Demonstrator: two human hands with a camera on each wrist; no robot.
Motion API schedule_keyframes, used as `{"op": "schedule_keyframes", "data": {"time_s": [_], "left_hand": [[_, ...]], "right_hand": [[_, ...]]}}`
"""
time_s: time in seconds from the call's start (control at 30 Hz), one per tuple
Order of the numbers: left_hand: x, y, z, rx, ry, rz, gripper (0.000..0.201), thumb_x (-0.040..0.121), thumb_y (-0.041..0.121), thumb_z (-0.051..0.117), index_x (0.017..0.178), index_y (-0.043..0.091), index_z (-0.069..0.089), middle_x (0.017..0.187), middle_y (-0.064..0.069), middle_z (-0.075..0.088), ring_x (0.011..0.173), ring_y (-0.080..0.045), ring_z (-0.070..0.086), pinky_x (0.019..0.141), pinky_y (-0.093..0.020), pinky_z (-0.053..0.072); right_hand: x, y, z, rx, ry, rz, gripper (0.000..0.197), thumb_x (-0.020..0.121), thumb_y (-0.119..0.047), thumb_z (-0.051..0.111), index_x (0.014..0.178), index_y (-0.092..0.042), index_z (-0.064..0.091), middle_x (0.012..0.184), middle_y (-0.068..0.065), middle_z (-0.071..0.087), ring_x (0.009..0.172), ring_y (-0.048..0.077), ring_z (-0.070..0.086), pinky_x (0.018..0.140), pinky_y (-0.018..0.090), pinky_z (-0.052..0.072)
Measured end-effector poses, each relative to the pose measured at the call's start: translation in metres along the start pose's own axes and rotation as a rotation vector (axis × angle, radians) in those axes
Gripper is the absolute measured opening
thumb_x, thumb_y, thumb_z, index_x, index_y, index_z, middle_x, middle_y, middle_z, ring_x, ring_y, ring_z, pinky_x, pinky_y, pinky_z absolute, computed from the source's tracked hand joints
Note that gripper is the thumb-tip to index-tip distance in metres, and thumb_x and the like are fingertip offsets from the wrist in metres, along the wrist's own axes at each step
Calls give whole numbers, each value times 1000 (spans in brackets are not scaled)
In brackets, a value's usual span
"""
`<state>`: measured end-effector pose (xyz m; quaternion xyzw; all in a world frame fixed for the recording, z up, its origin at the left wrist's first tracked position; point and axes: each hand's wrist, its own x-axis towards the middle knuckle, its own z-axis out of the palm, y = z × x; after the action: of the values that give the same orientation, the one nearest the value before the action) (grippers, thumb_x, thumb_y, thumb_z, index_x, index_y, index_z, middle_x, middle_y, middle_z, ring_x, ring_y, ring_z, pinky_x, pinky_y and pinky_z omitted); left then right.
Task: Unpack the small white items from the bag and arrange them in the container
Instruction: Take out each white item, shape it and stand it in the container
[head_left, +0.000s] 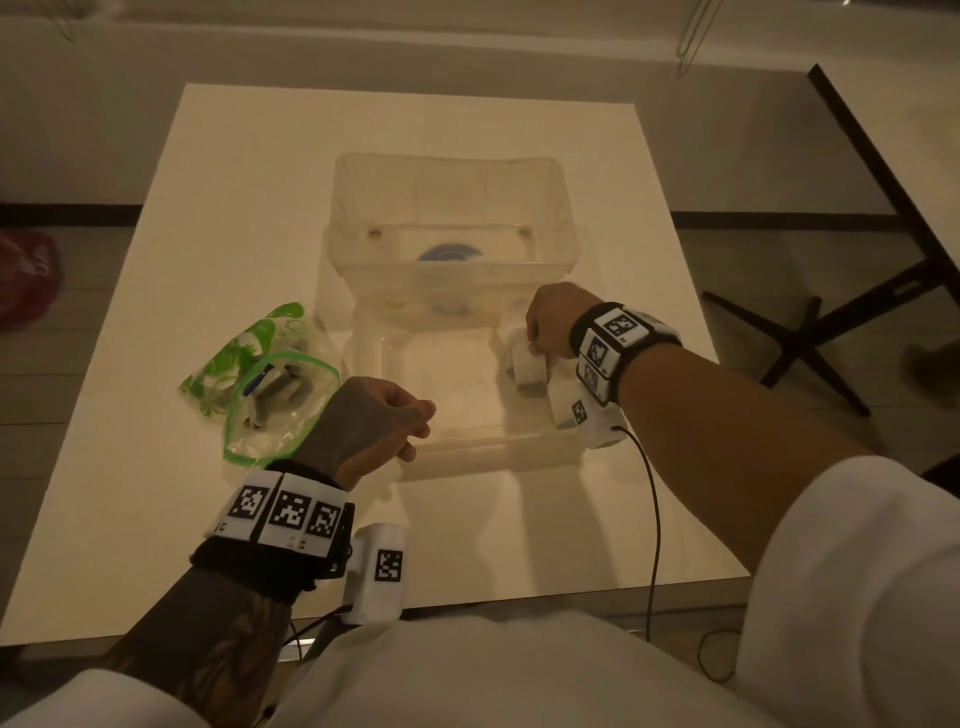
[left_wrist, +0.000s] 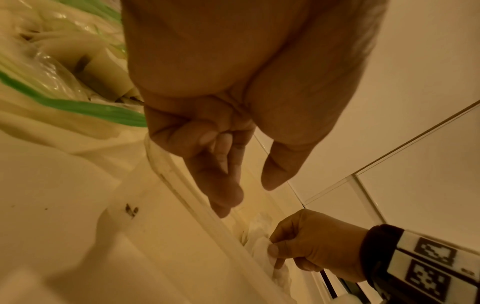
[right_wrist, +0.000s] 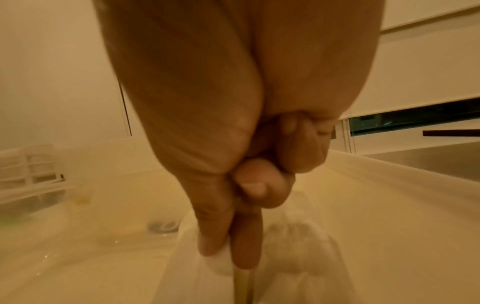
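A clear zip bag with green trim lies open on the pale table, left of a clear plastic container. Several small white items show inside the bag. My right hand pinches one small white item between thumb and forefinger at the right side of the container's low near part. The pinch shows in the right wrist view and from the left wrist. My left hand hovers by the near left rim, fingers loosely curled, holding nothing.
A blue round mark shows on the container's floor. A dark-edged second table with black legs stands to the right. Something red lies on the floor at left. A black cable hangs off the table's near edge.
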<state>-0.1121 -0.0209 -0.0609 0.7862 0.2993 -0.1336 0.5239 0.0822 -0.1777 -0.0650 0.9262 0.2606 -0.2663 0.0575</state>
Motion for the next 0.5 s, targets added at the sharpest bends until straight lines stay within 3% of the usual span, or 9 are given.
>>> {"op": "schedule_keyframes", "data": {"time_s": [0.1, 0.23, 0.33, 0.43, 0.5], "left_hand": [[1, 0, 0, 14, 9, 4, 17, 92, 27, 63, 86, 11, 66, 82, -2, 73, 63, -18, 67, 71, -34, 58], [2, 0, 0, 18, 19, 13, 18, 91, 27, 64, 83, 12, 65, 80, -2, 73, 61, -18, 67, 71, -36, 58], [3, 1, -1, 24, 23, 11, 17, 91, 27, 65, 81, 13, 65, 79, -1, 73, 62, -20, 68, 73, -38, 58], [4, 0, -1, 33, 24, 5, 16, 90, 26, 66, 82, 13, 66, 78, 0, 73, 62, -18, 68, 73, -38, 59], [5, 0, -1, 42, 28, 7, 16, 90, 27, 65, 81, 13, 65, 78, 0, 72, 62, -18, 68, 72, -37, 59]], "right_hand": [[3, -2, 0, -19, 27, 16, 28, 83, -26, 74, 102, -6, 68, 104, 10, 69, 96, 26, 64, 86, 33, 53], [2, -2, 0, -39, 51, 27, 21, 85, -23, 70, 95, -6, 62, 95, 12, 64, 87, 28, 61, 75, 32, 50], [0, -2, -1, 0, 83, 15, 18, 88, -15, 59, 100, -2, 64, 94, 12, 64, 87, 28, 62, 78, 33, 53], [-5, -6, -3, 57, 38, -44, 18, 87, -13, 59, 97, -3, 70, 98, 10, 68, 92, 26, 64, 84, 35, 55], [-6, -7, 0, 116, -29, -52, 18, 84, -10, 62, 98, -6, 73, 99, 9, 70, 92, 24, 65, 81, 34, 55]]}}
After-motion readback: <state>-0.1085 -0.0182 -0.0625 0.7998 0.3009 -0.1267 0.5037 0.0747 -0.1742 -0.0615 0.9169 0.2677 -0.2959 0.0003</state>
